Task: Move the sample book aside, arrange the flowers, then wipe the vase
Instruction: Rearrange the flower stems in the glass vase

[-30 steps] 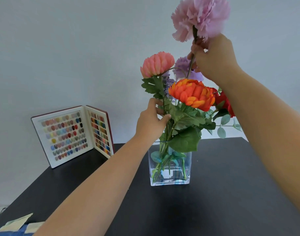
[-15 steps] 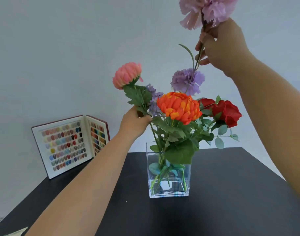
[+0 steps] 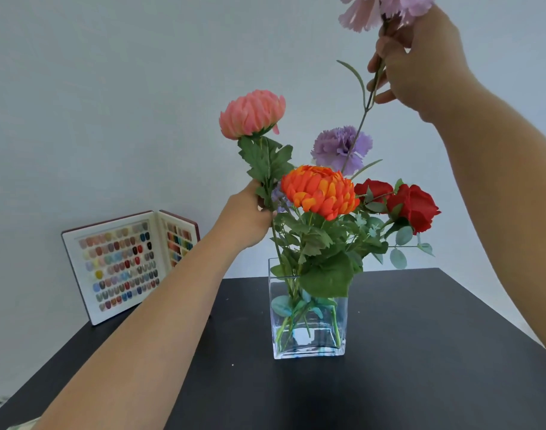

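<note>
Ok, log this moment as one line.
stage: arranging flowers | left hand: grips pink flower stem | right hand: holds lilac flower stem high | vase: unwiped

A plain pale grey-white wall [image 3: 110, 88] fills the background, evenly lit by soft light. Below it a matte black counter [image 3: 420, 383] stretches forward, its far edge meeting the wall.

A clear square glass vase [image 3: 308, 324] stands upright near the middle of the black tabletop [image 3: 420, 367], holding green stems, an orange flower [image 3: 320, 191], 2 red roses [image 3: 413, 206] to its right and a purple carnation [image 3: 340, 148] behind. A pink flower [image 3: 252, 114] rises at the left, and a pale pink carnation [image 3: 386, 7] is raised at the upper right. The sample book [image 3: 127, 263] stands open against the far wall at the left, showing rows of coloured nail swatches.
</note>
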Motion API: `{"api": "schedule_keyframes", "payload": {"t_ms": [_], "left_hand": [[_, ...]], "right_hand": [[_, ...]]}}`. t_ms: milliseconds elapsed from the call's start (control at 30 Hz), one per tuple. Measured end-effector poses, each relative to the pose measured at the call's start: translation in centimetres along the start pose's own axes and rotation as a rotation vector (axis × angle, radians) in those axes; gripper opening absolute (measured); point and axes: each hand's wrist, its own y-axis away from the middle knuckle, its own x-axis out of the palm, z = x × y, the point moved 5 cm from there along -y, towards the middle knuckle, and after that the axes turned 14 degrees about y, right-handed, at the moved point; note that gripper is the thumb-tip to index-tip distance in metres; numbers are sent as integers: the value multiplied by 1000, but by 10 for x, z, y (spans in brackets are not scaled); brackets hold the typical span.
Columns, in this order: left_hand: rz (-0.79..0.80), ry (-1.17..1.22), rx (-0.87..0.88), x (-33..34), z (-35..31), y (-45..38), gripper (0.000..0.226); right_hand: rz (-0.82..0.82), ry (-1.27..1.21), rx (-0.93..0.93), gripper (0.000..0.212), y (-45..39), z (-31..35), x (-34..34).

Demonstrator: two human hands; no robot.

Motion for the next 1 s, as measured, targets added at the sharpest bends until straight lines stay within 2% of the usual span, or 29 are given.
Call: {"api": "schedule_keyframes", "payload": {"t_ms": [100, 233, 367, 500, 667, 733, 800, 900, 1000], "left_hand": [[-6, 3, 37, 2, -8, -1, 29], [-9, -43, 96, 5, -17, -3, 25], [97, -129, 67, 29, -11, 4, 28], [108, -107, -21, 43, 14, 14, 15], [65, -13, -41, 39, 33, 17, 15], [72, 17, -38, 38, 35, 19, 15], [86, 45, -36, 38, 37, 21, 16], [89, 88, -35, 37, 39, 23, 23], [143, 271, -33, 47, 35, 38, 40]], "right_hand": [[-23, 23, 0, 23, 0, 3, -3], [-14, 80, -24, 24, 2, 11, 2], [102, 80, -97, 23, 14, 20, 33], [206, 191, -116, 12, 33, 3, 70], [372, 204, -57, 25, 56, -29, 99], [443, 156, -30, 24, 62, -41, 105], [488, 85, 14, 9, 67, -53, 106], [498, -53, 96, 15, 70, -58, 103], [573, -140, 127, 19, 73, -56, 102]]}}
